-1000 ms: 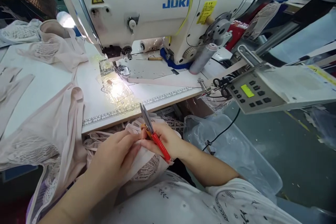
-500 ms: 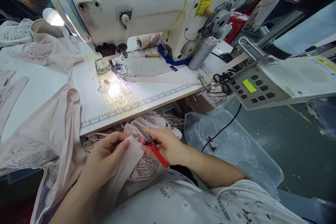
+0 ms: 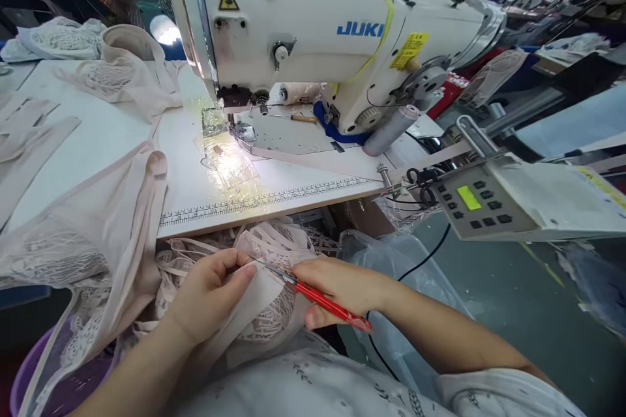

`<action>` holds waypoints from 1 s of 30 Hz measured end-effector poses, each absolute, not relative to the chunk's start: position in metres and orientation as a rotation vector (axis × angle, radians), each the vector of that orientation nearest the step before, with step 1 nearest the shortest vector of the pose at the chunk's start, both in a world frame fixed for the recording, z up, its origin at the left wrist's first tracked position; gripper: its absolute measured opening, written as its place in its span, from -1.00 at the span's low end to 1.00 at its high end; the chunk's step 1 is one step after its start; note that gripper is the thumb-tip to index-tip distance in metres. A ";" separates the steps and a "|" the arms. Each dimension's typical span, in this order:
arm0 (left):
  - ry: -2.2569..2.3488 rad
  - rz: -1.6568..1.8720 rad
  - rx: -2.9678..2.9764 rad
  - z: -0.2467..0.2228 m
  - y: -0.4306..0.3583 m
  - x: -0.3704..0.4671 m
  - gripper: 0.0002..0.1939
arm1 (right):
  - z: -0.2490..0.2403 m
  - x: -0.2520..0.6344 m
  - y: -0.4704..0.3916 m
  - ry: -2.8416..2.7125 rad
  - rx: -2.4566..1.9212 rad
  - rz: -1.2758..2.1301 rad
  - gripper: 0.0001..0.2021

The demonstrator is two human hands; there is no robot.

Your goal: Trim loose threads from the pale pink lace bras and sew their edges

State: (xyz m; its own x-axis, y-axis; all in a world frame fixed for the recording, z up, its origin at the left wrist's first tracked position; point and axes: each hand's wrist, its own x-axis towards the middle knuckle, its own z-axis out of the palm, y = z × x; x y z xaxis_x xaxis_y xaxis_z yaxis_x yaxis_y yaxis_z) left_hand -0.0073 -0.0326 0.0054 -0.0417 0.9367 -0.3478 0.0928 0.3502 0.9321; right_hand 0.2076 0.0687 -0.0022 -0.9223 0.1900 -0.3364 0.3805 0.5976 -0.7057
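Note:
My left hand [image 3: 215, 293] pinches the edge of a pale pink fabric band [image 3: 261, 293] between thumb and fingers, in front of the table edge. In my right hand [image 3: 337, 283] is a pair of red-handled scissors [image 3: 325, 301], closed around by the fingers. Their slim metal blades point left, with the tips at the band's top edge by my left fingertips. Whether the blades are parted is too small to tell. Beneath both hands lies a lace piece [image 3: 274, 319] of the same pale garment, partly covered by the band.
A white JUKI sewing machine [image 3: 303, 32] stands on the table [image 3: 183, 163], which has a printed ruler along its front edge. Pale lace garments [image 3: 92, 189] lie on the left and hang over the edge. A control box [image 3: 479, 199] juts out right. Below are a purple basket [image 3: 27, 371] and clear plastic [image 3: 391, 254].
The scissors have swung in my right hand, so the red handle now points right and the blades left, at the band. My view has tilted up. The left hand still pinches the band.

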 end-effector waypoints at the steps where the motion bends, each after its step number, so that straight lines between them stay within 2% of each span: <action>1: 1.468 0.909 1.008 0.005 -0.032 -0.007 -0.74 | -0.001 0.208 0.067 2.604 0.489 -1.188 -0.51; 8: 1.542 0.879 1.041 0.005 -0.031 -0.006 -0.77 | 0.018 0.205 0.059 2.578 0.709 -0.956 -0.55; 14: 1.501 0.914 0.924 0.008 -0.030 -0.005 -0.74 | 0.020 0.207 0.058 2.597 0.768 -0.919 -0.54; 22: 1.452 0.961 0.884 0.004 -0.029 -0.006 -0.73 | 0.014 0.204 0.051 2.563 0.895 -1.042 -0.67; 30: 1.516 0.930 0.926 0.008 -0.029 -0.013 -0.77 | 0.003 0.208 0.057 2.630 0.972 -1.275 -0.58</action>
State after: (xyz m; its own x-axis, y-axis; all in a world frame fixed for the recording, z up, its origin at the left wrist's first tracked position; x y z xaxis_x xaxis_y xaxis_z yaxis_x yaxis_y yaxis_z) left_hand -0.0132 -0.0292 0.0085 -0.1175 0.9167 -0.3818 0.0753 0.3916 0.9170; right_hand 0.2078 0.0566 0.0027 -0.7991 0.5128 -0.3137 0.5639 0.4586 -0.6868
